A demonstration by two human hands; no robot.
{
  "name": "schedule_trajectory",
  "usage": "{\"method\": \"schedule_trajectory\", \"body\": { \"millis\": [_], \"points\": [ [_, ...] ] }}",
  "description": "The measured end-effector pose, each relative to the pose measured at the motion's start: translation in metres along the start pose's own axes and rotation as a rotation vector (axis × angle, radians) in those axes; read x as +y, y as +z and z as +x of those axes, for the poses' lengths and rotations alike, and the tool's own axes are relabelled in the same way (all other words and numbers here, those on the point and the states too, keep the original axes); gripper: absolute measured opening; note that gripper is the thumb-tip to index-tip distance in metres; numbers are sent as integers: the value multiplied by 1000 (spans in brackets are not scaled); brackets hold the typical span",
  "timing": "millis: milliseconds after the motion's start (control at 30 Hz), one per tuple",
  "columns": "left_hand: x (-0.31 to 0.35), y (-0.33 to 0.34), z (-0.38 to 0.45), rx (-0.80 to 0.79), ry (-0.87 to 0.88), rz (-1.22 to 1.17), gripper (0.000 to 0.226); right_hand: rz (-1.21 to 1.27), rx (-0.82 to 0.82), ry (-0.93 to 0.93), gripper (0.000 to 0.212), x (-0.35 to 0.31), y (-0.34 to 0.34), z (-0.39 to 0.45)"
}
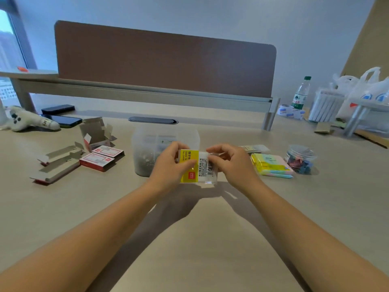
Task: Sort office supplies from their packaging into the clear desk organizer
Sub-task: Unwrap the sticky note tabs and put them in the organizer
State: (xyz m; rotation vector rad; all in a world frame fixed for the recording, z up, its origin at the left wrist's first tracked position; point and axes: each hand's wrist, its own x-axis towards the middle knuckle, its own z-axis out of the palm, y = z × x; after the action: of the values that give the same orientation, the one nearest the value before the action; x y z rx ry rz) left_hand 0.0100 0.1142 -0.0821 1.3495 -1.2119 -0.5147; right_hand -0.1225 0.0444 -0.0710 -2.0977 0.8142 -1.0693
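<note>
Pinched from both sides, our packet of index tabs hangs just above the desk at centre; our left hand grips its yellow-labelled half between thumb and curled fingers, while our right hand pinches the clear plastic at the top right corner. Long axis runs from 12 to 6 o'clock, so the sealed end we judge to be the opening lies under the right fingertips; both hands sit equally near. At 12 o'clock, just behind the packet, stands the clear desk organizer, partly hidden by our knuckles, its compartments too hazy to separate. At 9 o'clock lie opened staple boxes; at 3 o'clock, pastel sticky notes and a tub of binder clips.
</note>
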Motion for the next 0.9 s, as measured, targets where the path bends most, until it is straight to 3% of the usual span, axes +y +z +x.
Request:
{"method": "schedule_trajectory", "body": {
  "millis": [367, 500, 600, 900],
  "points": [
    [-9, -22, 4, 63, -105, -134, 21, 1, 94, -85, 5, 2, 23, 3],
    [-8, -27, 6, 107, -116, -143, 13, -13, 65, -82, 13, 3, 22, 6],
    [-7, -28, 6, 134, -112, -128, 13, 87, -1, -37, 27, 2, 23, 6],
    [-6, -18, -3, 137, 35, 82, 17, 31, 19, 35, 19, 0, 30, 1]
  ]
}}
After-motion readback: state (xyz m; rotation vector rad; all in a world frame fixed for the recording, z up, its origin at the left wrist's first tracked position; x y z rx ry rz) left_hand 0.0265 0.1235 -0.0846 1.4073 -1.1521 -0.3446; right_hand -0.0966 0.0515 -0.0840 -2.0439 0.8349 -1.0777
